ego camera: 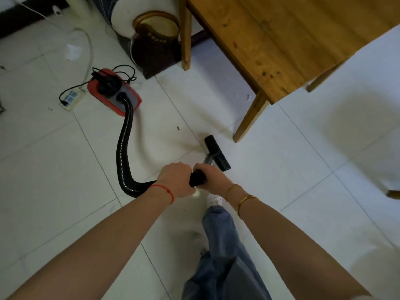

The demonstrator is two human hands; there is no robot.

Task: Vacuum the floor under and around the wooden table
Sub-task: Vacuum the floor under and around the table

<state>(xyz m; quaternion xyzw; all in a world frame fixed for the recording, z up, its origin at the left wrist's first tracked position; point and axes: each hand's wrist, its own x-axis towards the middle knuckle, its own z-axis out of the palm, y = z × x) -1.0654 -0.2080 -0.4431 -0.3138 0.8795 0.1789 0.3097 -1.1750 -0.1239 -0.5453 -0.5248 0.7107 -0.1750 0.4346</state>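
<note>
I am gripping the black handle (pixel 198 179) of the vacuum wand with both hands, fingers curled round it. My left hand (pixel 176 177) is holding the rear end, where the hose joins, and my right hand (pixel 213 175) is wrapped round it just ahead, the two hands almost touching. A red string is sitting on my left wrist and gold bangles on my right.

Just beyond my right hand the grey tube (pixel 208 158) is running down to the black floor nozzle (pixel 217 153), which is resting on the white tiled floor (pixel 303 169), near the closest leg (pixel 251 116) of the wooden table (pixel 292 40). The tabletop is spreading out ahead and to the right of my hands.

From under my left hand the black ribbed hose (pixel 123 152) is curving left and then forward to the red canister (pixel 113 92), well ahead and left of my hands. A white power strip (pixel 71 98) is lying just left of the canister. A dark speck (pixel 178 128) is lying on the tiles ahead of my left hand. Below my hands, my jeans and white shoes are showing.
</note>
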